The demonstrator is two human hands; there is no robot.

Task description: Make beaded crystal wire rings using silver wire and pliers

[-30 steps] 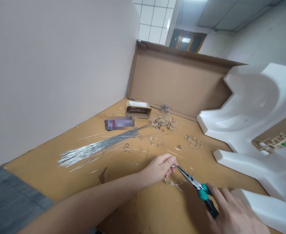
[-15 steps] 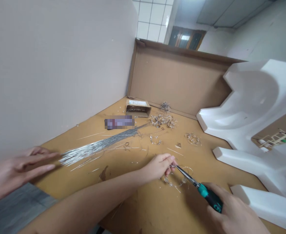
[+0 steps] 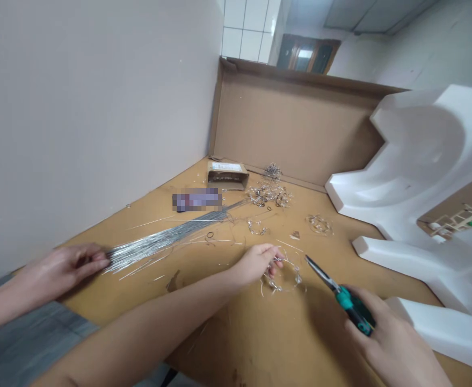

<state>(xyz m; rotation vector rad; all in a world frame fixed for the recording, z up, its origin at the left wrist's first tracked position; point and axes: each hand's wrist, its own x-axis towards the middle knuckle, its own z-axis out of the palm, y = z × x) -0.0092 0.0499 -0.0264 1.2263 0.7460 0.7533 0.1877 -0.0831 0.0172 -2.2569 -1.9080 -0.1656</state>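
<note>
Pinched in my left hand [image 3: 262, 260] is a ring of thin wire with clear beads [image 3: 298, 278], its loop hanging out to the right of my fingers. My right hand [image 3: 392, 328] is wrapped round green-and-black long-nose pliers [image 3: 354, 309]. The pliers' tips point up and left and stand apart from the wire ring. At the left, another person's hand [image 3: 80, 263] is at the near end of a bundle of straight metal wires [image 3: 155, 242] lying on the tabletop [image 3: 227, 344].
A heap of beaded wire pieces [image 3: 268, 193] lies beyond the bundle, near a small open cardboard box [image 3: 227, 177]. Another beaded ring [image 3: 320, 224] lies to the right. White foam blocks [image 3: 397, 263] line the right side, and a cardboard panel [image 3: 292, 123] stands at the back.
The pliers have come off the wire ring and moved slightly right. My left hand has shifted up and left with the ring. The other person's fingers have closed at the wire bundle's end.
</note>
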